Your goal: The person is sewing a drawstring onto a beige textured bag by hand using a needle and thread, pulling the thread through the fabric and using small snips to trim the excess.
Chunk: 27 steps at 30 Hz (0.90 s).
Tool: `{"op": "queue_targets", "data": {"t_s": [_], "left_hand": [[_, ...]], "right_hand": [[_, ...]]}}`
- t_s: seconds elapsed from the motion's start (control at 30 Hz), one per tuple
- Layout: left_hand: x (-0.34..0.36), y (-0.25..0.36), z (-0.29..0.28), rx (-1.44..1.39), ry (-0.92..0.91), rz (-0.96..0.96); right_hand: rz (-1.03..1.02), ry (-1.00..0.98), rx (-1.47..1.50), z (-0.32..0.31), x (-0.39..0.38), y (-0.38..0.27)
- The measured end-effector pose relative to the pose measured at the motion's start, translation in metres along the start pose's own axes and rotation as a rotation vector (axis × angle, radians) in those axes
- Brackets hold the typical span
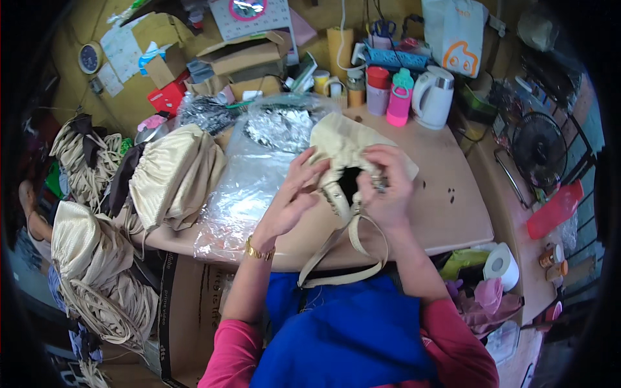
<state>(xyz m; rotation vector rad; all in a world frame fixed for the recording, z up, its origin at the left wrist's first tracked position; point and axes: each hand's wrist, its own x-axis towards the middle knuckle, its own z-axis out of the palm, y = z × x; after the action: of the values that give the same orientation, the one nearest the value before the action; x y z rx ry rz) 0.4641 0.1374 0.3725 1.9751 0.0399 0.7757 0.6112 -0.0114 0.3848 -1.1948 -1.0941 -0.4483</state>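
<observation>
A cream fabric bag (pixel 352 137) with a gathered mouth and dark inside stands on the table in front of me. Its long cream strap (pixel 343 281) hangs in a loop over the table's near edge. My right hand (pixel 391 187) pinches the right side of the bag's rim, where a small metal-looking piece shows by the fingers. On the bag's left side, my left hand (pixel 294 194) has its fingers stretched out and thumb apart, fingertips against the fabric. A gold watch (pixel 260 251) circles my left wrist.
Clear plastic sheeting (pixel 239 187) covers the table's left part. Piles of cream bags (pixel 178 171) lie at the left. A white kettle (pixel 434 98), a pink bottle (pixel 399 100) and a red-lidded tumbler (pixel 378 90) line the back. A toilet roll (pixel 502 265) sits at the right edge.
</observation>
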Motion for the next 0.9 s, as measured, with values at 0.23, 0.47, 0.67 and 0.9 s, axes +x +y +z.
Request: {"op": "queue_targets", "data": {"t_s": [0.23, 0.47, 0.67, 0.9], "left_hand": [[-0.035, -0.048, 0.052, 0.440, 0.509, -0.159], [-0.056, -0.022, 0.051, 0.055, 0.308, -0.146], [-0.077, -0.023, 0.066, -0.465, -0.031, -0.331], [-0.084, -0.004, 0.063, -0.188, 0.024, -0.284]], "right_hand": [[-0.075, -0.199, -0.125, 0.027, -0.043, -0.014], [0.117, -0.242, 0.049, 0.026, -0.018, 0.020], [0.487, -0.620, 0.092, 0.002, -0.046, 0.084], [0.281, -0.546, -0.086, -0.068, -0.018, -0.010]]}}
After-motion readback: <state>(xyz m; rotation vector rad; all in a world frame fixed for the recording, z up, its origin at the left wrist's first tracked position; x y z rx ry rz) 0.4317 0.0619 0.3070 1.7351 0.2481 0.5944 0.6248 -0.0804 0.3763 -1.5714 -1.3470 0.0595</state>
